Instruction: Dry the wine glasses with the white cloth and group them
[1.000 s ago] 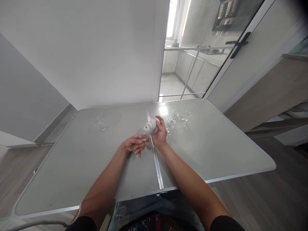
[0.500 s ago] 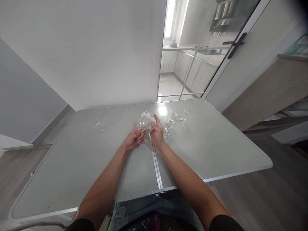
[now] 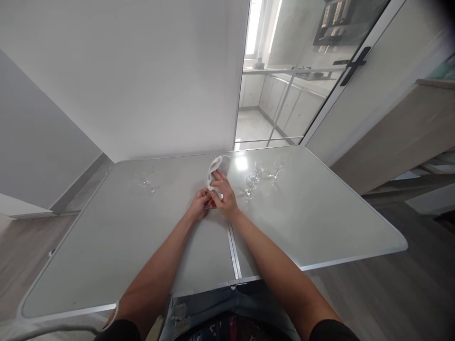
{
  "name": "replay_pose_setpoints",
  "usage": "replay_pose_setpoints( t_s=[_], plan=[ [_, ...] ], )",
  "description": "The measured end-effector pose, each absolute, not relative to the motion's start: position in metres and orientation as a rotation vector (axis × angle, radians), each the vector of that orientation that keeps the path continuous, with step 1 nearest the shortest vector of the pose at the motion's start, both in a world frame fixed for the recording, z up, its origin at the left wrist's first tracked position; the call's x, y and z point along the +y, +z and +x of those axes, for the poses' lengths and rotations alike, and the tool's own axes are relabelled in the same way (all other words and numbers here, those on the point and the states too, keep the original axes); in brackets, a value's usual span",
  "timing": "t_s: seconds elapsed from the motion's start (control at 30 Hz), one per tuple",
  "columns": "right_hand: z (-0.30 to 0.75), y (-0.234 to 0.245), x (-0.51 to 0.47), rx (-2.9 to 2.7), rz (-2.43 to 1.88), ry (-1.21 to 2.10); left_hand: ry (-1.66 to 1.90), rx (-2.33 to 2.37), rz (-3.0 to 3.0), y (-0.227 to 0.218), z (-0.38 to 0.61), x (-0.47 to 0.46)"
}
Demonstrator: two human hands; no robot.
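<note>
My left hand (image 3: 199, 203) is closed around the stem of a wine glass (image 3: 211, 205), whose foot peeks out below the fingers. Over the bowl lies a white cloth (image 3: 214, 166), so most of the glass is hidden. My right hand (image 3: 226, 196) presses that cloth against the bowl with curled fingers. Both hands meet above the seam in the middle of the table. Just to the right of them stands another wine glass (image 3: 254, 178).
More clear glasses (image 3: 274, 176) stand farther right on the grey table (image 3: 302, 213). At the left, a clear glass (image 3: 144, 181) is faint against the tabletop. A white wall (image 3: 170, 85) and a glazed door (image 3: 272, 104) border the far edge.
My right hand has turned and brought the cloth over the glass bowl, which showed bare before. The glass has tilted away, and my left hand has shifted slightly right.
</note>
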State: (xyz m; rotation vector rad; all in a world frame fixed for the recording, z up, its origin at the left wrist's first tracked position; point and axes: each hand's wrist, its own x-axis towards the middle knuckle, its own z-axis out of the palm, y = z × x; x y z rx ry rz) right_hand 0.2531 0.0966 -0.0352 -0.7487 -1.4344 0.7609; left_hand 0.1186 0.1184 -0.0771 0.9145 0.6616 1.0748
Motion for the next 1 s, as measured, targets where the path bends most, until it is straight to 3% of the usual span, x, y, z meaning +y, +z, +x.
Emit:
replay_pose_setpoints(
  t_s=[0.17, 0.57, 0.8, 0.87, 1.0],
  plan=[
    [0.262, -0.026, 0.1, -1.902, -0.7, 0.565, 1.171, 0.764, 0.933, -0.085, 0.122, 0.117],
    [0.267, -0.031, 0.102, -1.535, -0.887, 0.662, 0.766, 0.633, 1.211, -0.079, 0.114, 0.11],
    [0.271, -0.026, 0.105, -1.705, -1.008, 0.348, 0.635, 0.585, 1.145, -0.073, 0.108, 0.112],
    [0.277, -0.024, 0.105, -1.685, -0.975, 0.477, 0.587, 0.576, 1.145, -0.072, 0.105, 0.112],
    [0.285, -0.019, 0.106, -1.359, -0.743, 1.057, 0.537, 0.555, 1.12, -0.074, 0.099, 0.109]
  ],
)
